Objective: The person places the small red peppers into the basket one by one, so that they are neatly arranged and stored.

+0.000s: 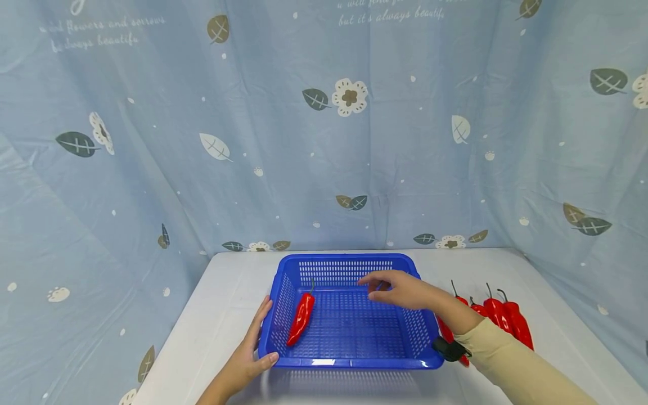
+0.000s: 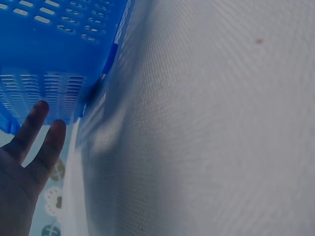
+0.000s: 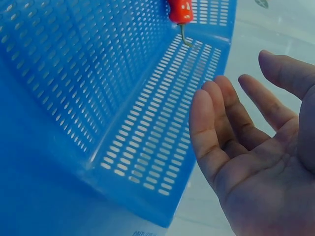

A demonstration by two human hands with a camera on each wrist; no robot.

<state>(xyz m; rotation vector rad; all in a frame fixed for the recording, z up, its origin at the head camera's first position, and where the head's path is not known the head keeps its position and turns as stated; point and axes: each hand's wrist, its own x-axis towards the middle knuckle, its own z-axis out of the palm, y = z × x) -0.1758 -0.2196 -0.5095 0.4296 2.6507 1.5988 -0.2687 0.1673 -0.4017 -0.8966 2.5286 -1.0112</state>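
A blue plastic basket [image 1: 349, 363] with slotted walls stands on the white table. Inside it, along the left wall, lies one red chili pepper [image 1: 301, 318], its stem toward the back. My left hand [image 1: 248, 354] rests on the basket's left side, thumb at the front corner and fingers spread along the wall. Over the right half of the basket hovers my right hand [image 1: 400, 289], fingers loosely bent and holding nothing; the right wrist view shows its bare palm. Several more red peppers [image 1: 517, 323] lie right of the basket, partly hidden behind the right forearm.
The white table [image 1: 202, 315] extends on both sides of the basket. A blue curtain [image 1: 283, 157] printed with leaves and flowers hangs behind and at both sides. A dark strap [image 1: 450, 350] sits on my right wrist, near the basket's front right corner.
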